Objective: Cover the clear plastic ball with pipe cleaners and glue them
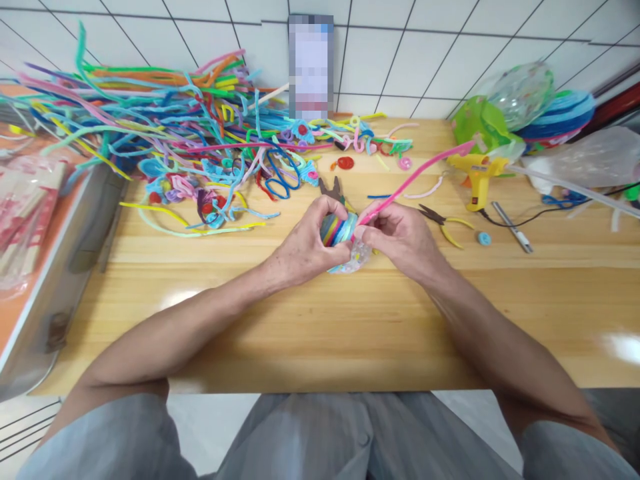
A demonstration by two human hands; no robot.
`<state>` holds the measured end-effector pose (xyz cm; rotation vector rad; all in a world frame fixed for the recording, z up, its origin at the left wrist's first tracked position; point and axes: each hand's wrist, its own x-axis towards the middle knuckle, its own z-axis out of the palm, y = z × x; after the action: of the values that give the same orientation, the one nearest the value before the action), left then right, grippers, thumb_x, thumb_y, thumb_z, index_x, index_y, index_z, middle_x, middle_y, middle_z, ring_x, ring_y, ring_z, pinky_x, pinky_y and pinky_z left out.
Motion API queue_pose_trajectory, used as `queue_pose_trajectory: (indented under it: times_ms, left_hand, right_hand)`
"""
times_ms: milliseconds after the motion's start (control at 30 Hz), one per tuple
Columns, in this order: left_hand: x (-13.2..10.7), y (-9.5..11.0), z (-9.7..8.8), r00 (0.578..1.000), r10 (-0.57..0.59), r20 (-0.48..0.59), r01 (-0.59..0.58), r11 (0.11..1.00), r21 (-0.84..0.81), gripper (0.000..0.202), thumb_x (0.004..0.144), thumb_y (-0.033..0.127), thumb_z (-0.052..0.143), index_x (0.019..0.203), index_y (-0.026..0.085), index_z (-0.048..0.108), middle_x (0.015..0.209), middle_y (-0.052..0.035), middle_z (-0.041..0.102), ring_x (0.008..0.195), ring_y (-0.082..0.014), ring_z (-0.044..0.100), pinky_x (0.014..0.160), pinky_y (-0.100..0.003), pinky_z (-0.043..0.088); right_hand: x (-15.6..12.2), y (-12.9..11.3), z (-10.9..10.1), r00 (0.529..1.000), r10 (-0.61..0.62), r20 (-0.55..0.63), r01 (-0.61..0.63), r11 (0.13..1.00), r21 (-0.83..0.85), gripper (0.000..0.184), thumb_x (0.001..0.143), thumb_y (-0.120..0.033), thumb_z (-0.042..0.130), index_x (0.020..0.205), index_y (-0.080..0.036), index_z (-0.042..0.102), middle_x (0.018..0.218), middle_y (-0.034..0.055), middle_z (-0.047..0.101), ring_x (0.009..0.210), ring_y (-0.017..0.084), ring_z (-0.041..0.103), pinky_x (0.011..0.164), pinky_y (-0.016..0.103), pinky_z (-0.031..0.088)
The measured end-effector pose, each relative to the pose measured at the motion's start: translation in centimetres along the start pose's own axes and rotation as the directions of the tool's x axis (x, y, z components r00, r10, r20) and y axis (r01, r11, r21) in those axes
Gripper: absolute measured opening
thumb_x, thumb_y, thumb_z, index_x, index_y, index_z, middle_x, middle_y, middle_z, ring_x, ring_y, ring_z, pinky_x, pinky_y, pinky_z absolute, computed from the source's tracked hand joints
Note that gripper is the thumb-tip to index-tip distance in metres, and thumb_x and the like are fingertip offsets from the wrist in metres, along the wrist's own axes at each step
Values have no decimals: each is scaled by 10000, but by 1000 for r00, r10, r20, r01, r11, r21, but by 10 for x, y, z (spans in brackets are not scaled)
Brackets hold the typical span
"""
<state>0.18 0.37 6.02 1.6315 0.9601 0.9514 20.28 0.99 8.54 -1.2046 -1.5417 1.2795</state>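
My left hand [320,237] is closed around a rounded bundle [341,229] striped in blue, yellow and pink, which looks wound from pipe cleaners. Clear plastic with coloured spots [361,257] shows under the bundle's right side. In my right hand [397,233], thumb and fingers pinch a bright pink pipe cleaner [417,172] against the bundle's right edge. Its long free end rises to the upper right, near the yellow glue gun [477,175]. Dark-jawed pliers [333,190] lie just behind my left hand, their handles partly hidden.
A big heap of coloured pipe cleaners [165,113] covers the back left. A phone [311,67] leans on the tiled wall. To the right lie yellow-handled pliers [447,223], a utility knife [513,227], a small blue disc [483,238] and a green bag [480,127].
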Motion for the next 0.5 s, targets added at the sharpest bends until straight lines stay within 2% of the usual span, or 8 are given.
queue_pose_trajectory:
  times_ms: [133,267,400,500]
  left_hand:
    - [0,1,0,1000,1,7,-1,1000,27,364,839,287,759,1111,252,520,1207,-56,624,1038,-212,627,930,-372,553]
    - [1,5,-7,998,-28,65,28,1000,3,355,862,342,781,1106,243,543,1179,-53,604,1074,-214,585,930,-352,532]
    - [2,10,-15,982,-104,155,125,984,-129,343,902,398,760,1132,241,561,1204,-46,601,1002,-191,576,809,-305,515]
    - [3,9,-18,976,-126,179,159,970,-181,296,931,400,724,1132,238,579,1160,-34,610,917,-172,563,725,-285,482]
  right_hand:
    - [0,2,-1,1000,13,-7,-13,1000,-26,154,731,-341,787,808,-223,726,728,-1,681,670,167,577,628,325,439]
    - [0,2,-2,999,28,-23,-29,999,-38,186,725,-376,781,792,-216,715,709,-4,663,652,164,558,616,329,429]
    - [0,2,-1,999,33,-13,-33,999,-3,196,722,-383,791,794,-220,710,719,-9,661,661,161,558,628,330,436]
    - [-1,3,-1,1000,26,2,-26,999,19,200,727,-381,813,796,-226,706,730,-12,660,676,163,566,644,332,447]
